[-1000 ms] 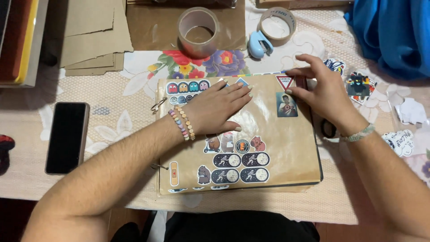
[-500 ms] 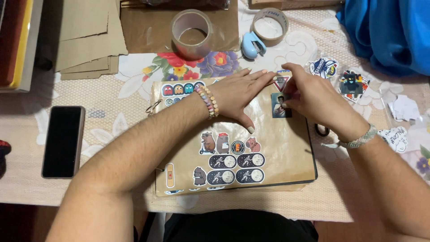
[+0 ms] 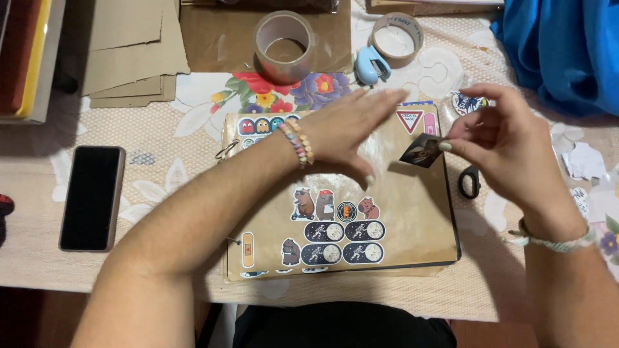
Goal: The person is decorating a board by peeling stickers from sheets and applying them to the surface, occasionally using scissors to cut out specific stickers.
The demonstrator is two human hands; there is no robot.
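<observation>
Head view: right hand (image 3: 509, 145) pinches a small dark square sticker (image 3: 422, 150) at its fingertips, just above the brown kraft-paper album cover (image 3: 400, 219). Left hand (image 3: 351, 129) lies flat and unclenched on the cover, which shows its own risk: the sticker could land crooked or fold onto itself. A red-and-white triangular sign sticker (image 3: 409, 120) sits just beyond the left fingertips.

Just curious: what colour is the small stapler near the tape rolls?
The stapler is light blue, seen in the head view.

A small dark square sticker (image 3: 422, 149) is pinched at its corner, tilted, just above the brown sticker-covered notebook cover (image 3: 400, 219). The cover lies flat on the tabletop (image 3: 161, 161), pressed down.
</observation>
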